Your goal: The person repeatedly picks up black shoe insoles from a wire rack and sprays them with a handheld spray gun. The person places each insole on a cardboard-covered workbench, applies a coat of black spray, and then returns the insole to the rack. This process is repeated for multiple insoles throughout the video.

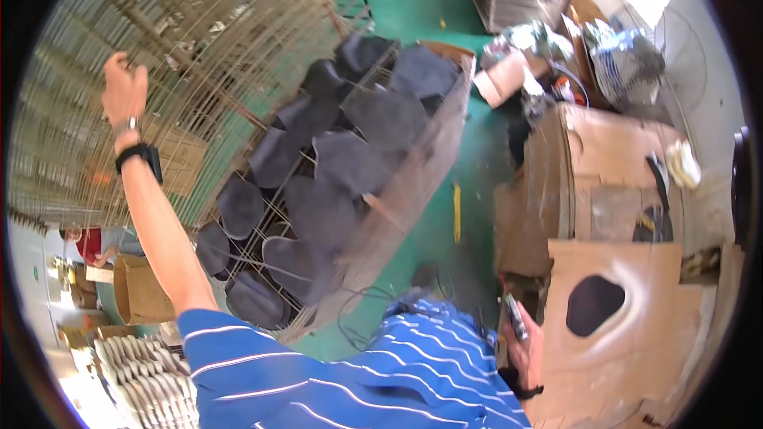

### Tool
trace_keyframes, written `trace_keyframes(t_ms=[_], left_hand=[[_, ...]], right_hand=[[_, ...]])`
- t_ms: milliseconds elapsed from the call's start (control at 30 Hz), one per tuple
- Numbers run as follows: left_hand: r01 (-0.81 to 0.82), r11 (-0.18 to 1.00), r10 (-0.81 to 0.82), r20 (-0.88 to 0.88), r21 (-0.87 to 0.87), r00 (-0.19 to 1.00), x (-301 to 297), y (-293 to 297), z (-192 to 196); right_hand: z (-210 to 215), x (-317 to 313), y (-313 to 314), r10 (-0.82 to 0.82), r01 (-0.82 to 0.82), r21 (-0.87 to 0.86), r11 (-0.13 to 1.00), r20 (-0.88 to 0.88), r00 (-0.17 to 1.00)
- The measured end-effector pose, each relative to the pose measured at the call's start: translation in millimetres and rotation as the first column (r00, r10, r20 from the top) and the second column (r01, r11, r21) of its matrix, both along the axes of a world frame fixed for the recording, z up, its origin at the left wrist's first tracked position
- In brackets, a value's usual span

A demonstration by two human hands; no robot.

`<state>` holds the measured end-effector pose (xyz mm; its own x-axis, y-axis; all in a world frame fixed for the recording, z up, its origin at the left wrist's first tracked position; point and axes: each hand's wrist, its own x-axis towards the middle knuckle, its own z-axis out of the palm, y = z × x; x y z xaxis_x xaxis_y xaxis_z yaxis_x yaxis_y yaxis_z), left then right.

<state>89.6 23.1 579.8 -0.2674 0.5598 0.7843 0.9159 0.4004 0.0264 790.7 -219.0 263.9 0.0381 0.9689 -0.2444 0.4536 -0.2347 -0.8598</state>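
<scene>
My left arm reaches up at the left, and my left hand [125, 94] is raised with curled fingers beside a tall rack of thin metal rods [171, 40]. Whether those fingers grip a rod is hidden. Low at the right, my right hand [528, 348] is closed around a small dark and silver handheld object [517, 319]; its exact kind does not show. Between my arms stands a long wire cart [421, 167] with many dark grey, rounded flat pieces [318, 210] lying over it. A dark rounded shape [595, 305] shows on the cardboard sheet [568, 270] beside my right hand.
Large cardboard boxes [612, 151] line the right side, with bags and loose wrapping [624, 63] behind. A yellow strip [457, 213] marks the green floor [477, 143]. Another person [91, 246] is at the far left near an open carton [139, 290]. Pale stacked pieces [143, 373] stand at lower left.
</scene>
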Motion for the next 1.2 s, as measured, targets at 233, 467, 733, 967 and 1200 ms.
trace_keyframes(t_ms=[233,467,733,967,1200], left_hand=[[0.306,0.95,-0.272,0.308,-0.068,0.912,251,-98,-184],[0.389,0.478,-0.034,0.426,-0.788,0.904,326,-150,-371],[0.825,0.032,-0.202,0.805,-0.564,0.558,440,-101,-457],[0.938,-0.085,0.418,0.842,-0.337,0.341,476,-84,-625],[0.868,-0.23,0.62,0.621,-0.439,0.479,488,-84,-682]], right_hand=[[-12,25,-17,-0.043,0.044,-0.107,0.993,0.016,0.999],[-22,64,-50,-0.175,0.175,-0.062,0.983,0.009,0.984],[-26,99,-99,-0.381,0.379,0.048,0.924,0.035,0.924],[-16,138,-151,-0.665,0.664,0.035,0.747,0.048,0.745],[48,117,-229,-0.896,0.865,0.247,0.436,0.201,0.395]])
